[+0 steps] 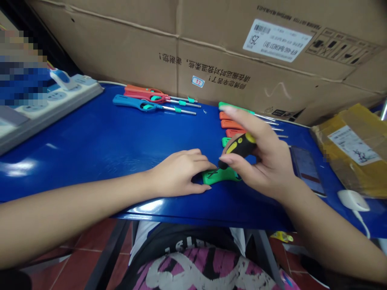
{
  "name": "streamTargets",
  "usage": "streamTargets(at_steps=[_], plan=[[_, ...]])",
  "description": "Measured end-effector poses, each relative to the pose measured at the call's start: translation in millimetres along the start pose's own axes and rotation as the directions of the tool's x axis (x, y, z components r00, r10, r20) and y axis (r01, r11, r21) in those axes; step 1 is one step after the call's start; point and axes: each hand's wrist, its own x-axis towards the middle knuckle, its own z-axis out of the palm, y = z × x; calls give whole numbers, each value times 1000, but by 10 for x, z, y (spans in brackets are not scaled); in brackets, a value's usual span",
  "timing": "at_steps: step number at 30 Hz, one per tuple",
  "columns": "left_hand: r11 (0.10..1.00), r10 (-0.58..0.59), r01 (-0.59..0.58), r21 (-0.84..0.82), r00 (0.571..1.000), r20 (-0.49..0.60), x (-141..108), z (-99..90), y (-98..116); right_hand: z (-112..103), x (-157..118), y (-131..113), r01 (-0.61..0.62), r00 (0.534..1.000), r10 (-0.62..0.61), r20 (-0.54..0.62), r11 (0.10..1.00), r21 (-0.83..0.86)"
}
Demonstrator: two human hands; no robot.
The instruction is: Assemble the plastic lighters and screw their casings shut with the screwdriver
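A green lighter (222,175) lies on the blue table near its front edge. My left hand (184,171) holds its left end between thumb and fingers. In my right hand (261,151) is a black and yellow screwdriver (240,148), tilted with its tip down at the green handle's left part. Behind my right hand lie several lighters in a column, among them an orange lighter (231,124) and a green one (225,105). To the back left, a blue lighter (134,102) lies beside red and orange ones (145,93).
A large cardboard box (205,48) stands along the back of the blue table (90,149). A power strip (51,100) is at the left. On the right are a phone (307,171), a white device with a cable (353,200) and a yellow-taped package (353,149).
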Motion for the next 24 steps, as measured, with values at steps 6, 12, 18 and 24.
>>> streamTargets(at_steps=[6, 12, 18, 24], plan=[[1000, -10, 11, -17, 999, 37, -3, -11, 11, -83, -21, 57, 22, 999, -22, 31, 1000, -11], [1000, -26, 27, -13, 999, 38, -3, -11, 28, 31, -111, 205, 106, 924, -153, -351, 983, -149], [999, -37, 37, -3, 998, 49, 5, -22, 42, -18, -135, 27, 52, 991, -45, -128, 997, 58], [999, -42, 44, -30, 998, 52, 6, -20, 40, 33, -168, -85, 64, 947, -146, -286, 959, -276]])
